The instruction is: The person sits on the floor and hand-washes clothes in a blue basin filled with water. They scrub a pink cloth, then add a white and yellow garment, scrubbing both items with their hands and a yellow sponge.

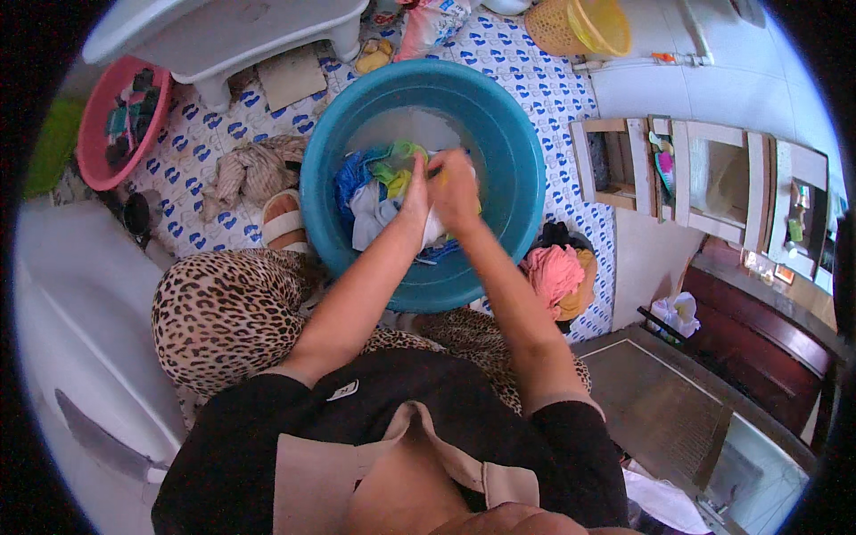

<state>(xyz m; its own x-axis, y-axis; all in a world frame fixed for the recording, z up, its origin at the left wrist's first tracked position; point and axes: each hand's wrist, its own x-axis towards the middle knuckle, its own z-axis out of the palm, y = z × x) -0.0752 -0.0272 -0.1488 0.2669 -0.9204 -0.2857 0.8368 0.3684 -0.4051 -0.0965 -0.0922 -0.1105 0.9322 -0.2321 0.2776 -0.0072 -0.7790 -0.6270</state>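
A large teal plastic tub [528, 154] stands on the floor between my knees, with cloudy water [408, 124] in it. My left hand [417, 190] and my right hand [453, 190] are close together over its middle, gripping a wet white cloth [433, 227] that shows between my wrists. The right fingers are curled and slightly blurred; the left fingers are mostly hidden. Around my hands lie a yellow-green cloth [394, 175], a blue cloth [352, 177] and a pale grey-white cloth [370, 212], all bunched at the tub's left and near side.
A striped beige cloth [247, 170] lies left of the tub, coral and other garments [556, 271] right. Farther out are a pink basin [87, 144] with dark items, a white pedestal fixture [267, 37], a yellow basket [552, 27] and a wooden frame rack [715, 174].
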